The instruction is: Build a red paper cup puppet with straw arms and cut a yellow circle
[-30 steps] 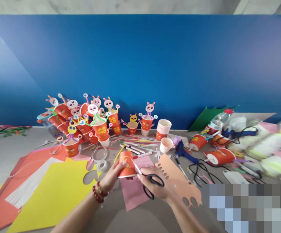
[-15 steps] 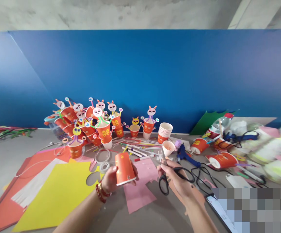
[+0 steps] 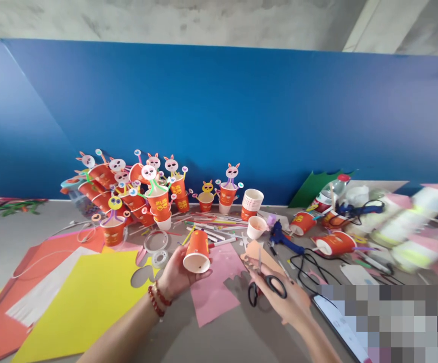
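Left hand grips an orange paper cup from below and behind, fingers wrapped around its wall; cup is tilted, white base turned toward the camera, held above the table just near of the scattered marker pens. A small hole shows in the base. A red bead bracelet sits on the left wrist. Right hand holds black-handled scissors, fingers closed through and around the loops, blades pointing far and slightly left; whether the blades are parted cannot be told. Scissors sit well apart from the cup, to its right. Under and between the hands lies a pink paper sheet on the grey table; a peach cut-out strip lies just far of the scissors. To the left: a yellow sheet overlapping an orange sheet. Far left against the blue backboard: a cluster of finished bunny cups with pipe-cleaner arms. Centre far: a stack of paper cups. Right of centre: a blue glue gun with black cord, and an orange cup lying on its side.
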